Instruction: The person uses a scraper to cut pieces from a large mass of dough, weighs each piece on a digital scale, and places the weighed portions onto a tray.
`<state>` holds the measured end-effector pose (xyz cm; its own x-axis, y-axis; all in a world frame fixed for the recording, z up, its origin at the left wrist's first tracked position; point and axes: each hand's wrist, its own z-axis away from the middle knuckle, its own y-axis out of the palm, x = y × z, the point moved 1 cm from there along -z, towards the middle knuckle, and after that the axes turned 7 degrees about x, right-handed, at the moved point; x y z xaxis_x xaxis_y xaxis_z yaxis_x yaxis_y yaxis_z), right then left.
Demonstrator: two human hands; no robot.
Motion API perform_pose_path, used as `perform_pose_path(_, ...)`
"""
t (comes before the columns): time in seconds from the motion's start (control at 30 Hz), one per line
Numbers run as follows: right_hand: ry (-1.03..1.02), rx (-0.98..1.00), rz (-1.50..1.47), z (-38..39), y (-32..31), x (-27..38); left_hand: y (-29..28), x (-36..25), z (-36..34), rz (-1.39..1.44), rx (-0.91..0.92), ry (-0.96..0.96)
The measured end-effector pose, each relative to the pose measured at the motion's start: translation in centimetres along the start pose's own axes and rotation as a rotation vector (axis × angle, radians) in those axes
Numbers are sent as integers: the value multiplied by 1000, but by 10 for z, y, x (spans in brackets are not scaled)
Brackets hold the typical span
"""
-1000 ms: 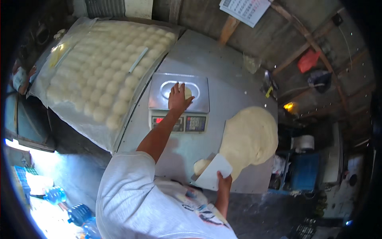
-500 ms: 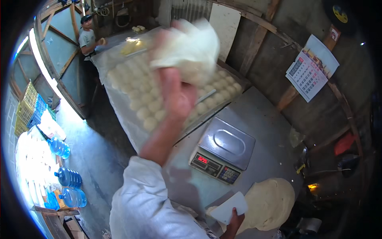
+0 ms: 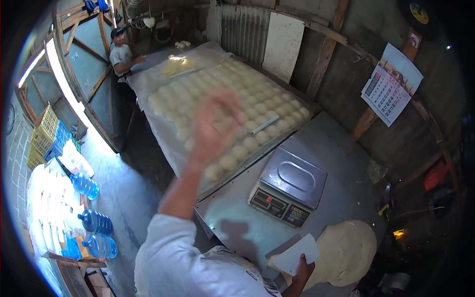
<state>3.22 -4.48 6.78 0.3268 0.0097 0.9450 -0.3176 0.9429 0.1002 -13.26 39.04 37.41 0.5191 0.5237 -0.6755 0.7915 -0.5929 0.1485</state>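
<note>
My left hand (image 3: 217,121), blurred by motion, is raised above the table of dough balls (image 3: 241,151). Its fingers are apart and curved, with nothing visible in them. Low in the picture, my right hand (image 3: 303,271) grips a white, flat dough scraper (image 3: 296,253). That scraper is at the left edge of a large, pale slab of dough (image 3: 349,252) on the metal worktop. Between my hands stands a digital scale (image 3: 293,180) with a bare steel pan and a lit red display.
A short pale bar (image 3: 265,124) lies across the dough balls. At the table's far left stands another person (image 3: 121,57). Large blue water bottles (image 3: 96,221) stand on the floor at left, near stacked crates (image 3: 45,126). A calendar (image 3: 393,84) hangs on the right wall.
The large white piece of dough has left my left hand and no longer shows. That hand has lowered slightly. My right hand keeps the scraper by the slab. The scale's reading has changed.
</note>
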Motion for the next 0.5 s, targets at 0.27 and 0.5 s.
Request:
perform_pose_path(0.27,30,-74,-17,23,-36,-16,137,36,258,485,1169,-628)
perform_pose_path(0.5,84,-29,-21,43,-27,-9,154,19,275,614,1395,-581)
